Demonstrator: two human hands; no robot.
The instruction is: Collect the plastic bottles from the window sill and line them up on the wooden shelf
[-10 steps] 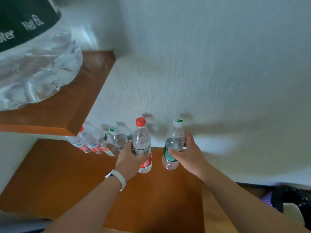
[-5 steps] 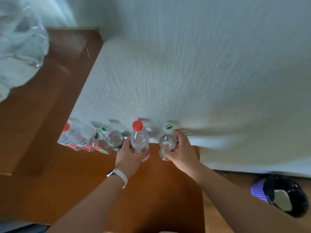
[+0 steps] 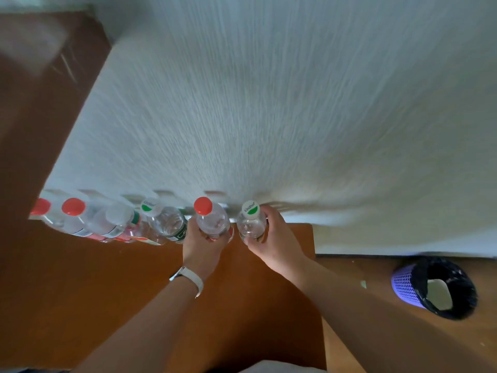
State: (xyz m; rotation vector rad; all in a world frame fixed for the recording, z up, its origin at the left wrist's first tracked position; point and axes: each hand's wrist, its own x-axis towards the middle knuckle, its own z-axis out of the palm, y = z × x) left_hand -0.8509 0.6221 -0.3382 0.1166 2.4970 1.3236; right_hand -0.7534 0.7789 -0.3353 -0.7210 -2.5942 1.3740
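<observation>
Bottles join the row on the wooden shelf (image 3: pixel 107 292): left hand (image 3: pixel 203 246) grips the red-capped bottle (image 3: pixel 212 222), right hand (image 3: pixel 277 243) the green-capped bottle (image 3: pixel 251 222); a careless release risks toppling neighbours.

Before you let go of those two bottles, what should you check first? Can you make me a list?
1. The left hand grips the red-capped bottle: ok.
2. The right hand grips the green-and-white-capped bottle: ok.
3. Both bottles capped: ok.
4. Both stand next to the row of bottles along the wall: ok.
5. Bottoms resting on the wooden shelf: cannot tell, the hands hide them.
</observation>
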